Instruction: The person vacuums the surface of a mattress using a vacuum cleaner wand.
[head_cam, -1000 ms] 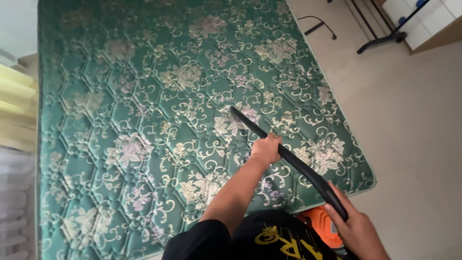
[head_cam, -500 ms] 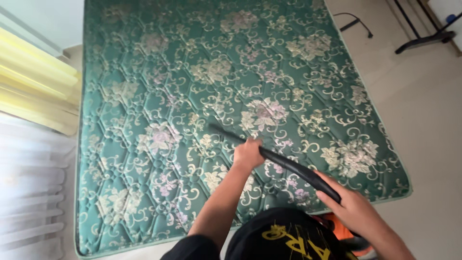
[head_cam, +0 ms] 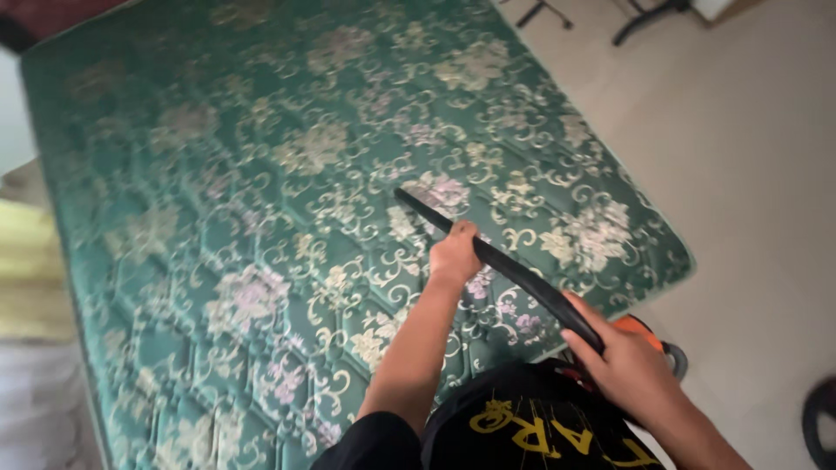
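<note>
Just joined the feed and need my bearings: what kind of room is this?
Most likely a bedroom in a home. A large green floral mattress lies flat on a pale floor, and both hands, left hand and right hand, grip a black vacuum wand whose tip rests on it.

Left hand (head_cam: 455, 253), arm extended forward, fingers curled closed in a grip; right hand (head_cam: 620, 361), nearer the body, likewise clenched, wrist bent.
</note>
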